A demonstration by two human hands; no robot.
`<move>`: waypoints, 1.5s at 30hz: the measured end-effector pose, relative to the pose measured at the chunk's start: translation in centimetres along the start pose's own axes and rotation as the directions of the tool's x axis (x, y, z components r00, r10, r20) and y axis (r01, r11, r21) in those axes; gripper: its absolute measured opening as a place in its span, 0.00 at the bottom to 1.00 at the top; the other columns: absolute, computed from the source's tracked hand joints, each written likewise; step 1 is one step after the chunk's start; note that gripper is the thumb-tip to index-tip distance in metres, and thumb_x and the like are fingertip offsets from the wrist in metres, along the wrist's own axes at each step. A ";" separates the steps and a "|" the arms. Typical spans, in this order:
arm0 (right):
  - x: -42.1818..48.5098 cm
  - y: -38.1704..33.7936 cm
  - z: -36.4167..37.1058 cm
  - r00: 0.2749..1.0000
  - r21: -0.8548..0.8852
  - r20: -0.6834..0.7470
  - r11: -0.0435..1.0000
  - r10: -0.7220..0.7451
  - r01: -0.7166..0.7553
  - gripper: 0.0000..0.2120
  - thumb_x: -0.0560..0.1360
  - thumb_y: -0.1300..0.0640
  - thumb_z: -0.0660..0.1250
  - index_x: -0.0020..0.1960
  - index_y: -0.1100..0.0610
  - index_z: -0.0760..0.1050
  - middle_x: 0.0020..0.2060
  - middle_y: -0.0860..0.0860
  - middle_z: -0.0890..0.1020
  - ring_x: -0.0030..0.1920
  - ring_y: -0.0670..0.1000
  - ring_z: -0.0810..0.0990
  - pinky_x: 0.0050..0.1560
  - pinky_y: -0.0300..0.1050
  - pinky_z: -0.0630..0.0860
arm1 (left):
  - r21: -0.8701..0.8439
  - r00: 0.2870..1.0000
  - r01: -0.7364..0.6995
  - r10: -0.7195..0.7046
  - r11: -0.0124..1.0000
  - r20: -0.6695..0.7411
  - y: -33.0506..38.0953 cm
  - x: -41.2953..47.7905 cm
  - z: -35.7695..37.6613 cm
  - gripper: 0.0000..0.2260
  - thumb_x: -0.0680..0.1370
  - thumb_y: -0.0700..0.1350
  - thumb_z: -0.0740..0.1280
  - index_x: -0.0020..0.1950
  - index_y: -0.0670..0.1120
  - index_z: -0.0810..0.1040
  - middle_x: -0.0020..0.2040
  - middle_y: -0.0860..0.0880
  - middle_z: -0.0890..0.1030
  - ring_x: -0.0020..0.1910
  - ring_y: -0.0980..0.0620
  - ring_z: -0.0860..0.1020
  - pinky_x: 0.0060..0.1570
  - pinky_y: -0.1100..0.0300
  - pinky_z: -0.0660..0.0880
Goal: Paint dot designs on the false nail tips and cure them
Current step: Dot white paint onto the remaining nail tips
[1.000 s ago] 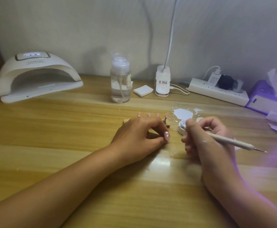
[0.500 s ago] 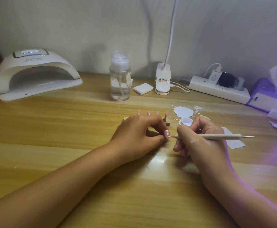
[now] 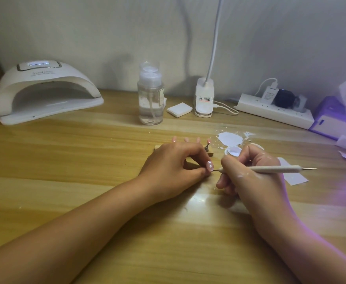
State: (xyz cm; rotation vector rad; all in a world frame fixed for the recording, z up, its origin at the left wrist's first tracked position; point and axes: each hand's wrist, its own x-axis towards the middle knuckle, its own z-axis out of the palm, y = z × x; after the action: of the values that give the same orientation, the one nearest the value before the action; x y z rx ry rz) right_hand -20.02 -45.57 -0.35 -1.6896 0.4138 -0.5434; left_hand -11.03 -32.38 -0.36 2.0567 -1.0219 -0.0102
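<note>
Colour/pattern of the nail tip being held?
Nail tip: pale pink with white dots; head view.

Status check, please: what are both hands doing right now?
Left hand pinches pink nail tip. Right hand holds dotting pen, point at the nail. Nothing blocking.

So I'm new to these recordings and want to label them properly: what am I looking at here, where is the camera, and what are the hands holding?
There is no machine: a person works with bare hands, and the single picture comes from a camera worn on the head, looking down at a wooden table. The left hand pinches a pink false nail tip that already has white dots. The right hand grips a dotting tool like a pen, its point at the tip's edge. Behind the hands are more nail tips on a stand and a small paint pot. Farther back stand a curing lamp, a pump bottle and a power strip.
</note>
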 end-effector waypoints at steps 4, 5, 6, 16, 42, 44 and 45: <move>0.1 0.2 0.0 1.000 0.001 -0.009 1.000 -0.018 0.018 0.10 0.68 0.66 0.66 0.34 0.59 0.66 0.24 0.60 0.80 0.19 0.50 0.74 0.21 0.38 0.69 | -0.003 1.000 0.003 -0.003 1.000 -0.001 0.0 0.0 0.0 0.11 0.74 0.43 0.73 0.39 0.58 0.77 0.27 0.73 0.72 0.29 0.72 0.71 0.73 0.44 0.60; 0.2 0.2 0.0 1.000 0.004 -0.009 1.000 -0.020 0.020 0.10 0.68 0.66 0.66 0.34 0.59 0.66 0.24 0.60 0.80 0.19 0.50 0.74 0.21 0.38 0.68 | -0.001 1.000 0.006 -0.006 1.000 -0.001 0.0 0.0 0.0 0.10 0.74 0.43 0.73 0.39 0.58 0.77 0.27 0.73 0.72 0.29 0.71 0.71 0.74 0.45 0.59; 0.1 0.2 0.0 1.000 0.009 -0.008 1.000 -0.020 0.020 0.10 0.68 0.66 0.66 0.34 0.59 0.66 0.24 0.60 0.80 0.19 0.51 0.74 0.21 0.38 0.68 | 0.000 1.000 0.008 -0.008 1.000 -0.002 0.0 0.0 0.0 0.10 0.74 0.43 0.73 0.39 0.58 0.78 0.27 0.74 0.72 0.29 0.71 0.71 0.74 0.46 0.58; 0.1 0.2 0.1 1.000 -0.009 -0.015 1.000 -0.001 0.001 0.08 0.63 0.58 0.66 0.30 0.55 0.67 0.25 0.60 0.80 0.22 0.50 0.73 0.23 0.38 0.69 | -0.010 1.000 0.009 -0.009 1.000 -0.001 -0.1 0.0 0.1 0.10 0.74 0.43 0.73 0.39 0.58 0.78 0.28 0.73 0.73 0.31 0.73 0.71 0.75 0.49 0.56; -0.3 -0.5 -0.1 0.998 0.132 -0.055 0.990 -0.040 0.047 0.15 0.74 0.50 0.74 0.42 0.58 0.72 0.27 0.54 0.82 0.22 0.46 0.73 0.24 0.35 0.69 | -0.004 1.000 0.003 -0.003 1.000 -0.008 -0.1 0.0 0.1 0.10 0.74 0.44 0.73 0.39 0.59 0.77 0.27 0.73 0.73 0.35 0.74 0.74 0.74 0.46 0.59; -0.3 -0.5 -0.1 0.999 0.111 -0.033 0.993 -0.020 0.024 0.15 0.74 0.51 0.74 0.41 0.57 0.70 0.29 0.55 0.83 0.22 0.47 0.74 0.24 0.38 0.71 | -0.001 1.000 -0.002 0.002 1.000 -0.006 0.0 0.0 0.0 0.10 0.74 0.44 0.74 0.39 0.58 0.77 0.26 0.73 0.72 0.35 0.74 0.74 0.74 0.46 0.57; -0.2 -0.4 -0.2 1.000 0.098 -0.022 0.995 -0.013 0.015 0.14 0.75 0.54 0.74 0.40 0.56 0.69 0.29 0.56 0.83 0.22 0.48 0.74 0.24 0.39 0.71 | -0.001 1.000 0.001 -0.001 1.000 -0.006 0.0 0.0 0.0 0.10 0.74 0.44 0.74 0.39 0.58 0.77 0.26 0.73 0.72 0.33 0.75 0.72 0.74 0.46 0.58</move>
State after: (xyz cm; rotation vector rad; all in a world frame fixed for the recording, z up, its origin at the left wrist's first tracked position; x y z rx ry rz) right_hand -20.28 -45.53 0.03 -1.5943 0.3854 -0.5835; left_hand -11.01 -32.42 -0.37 2.0553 -1.0164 -0.0048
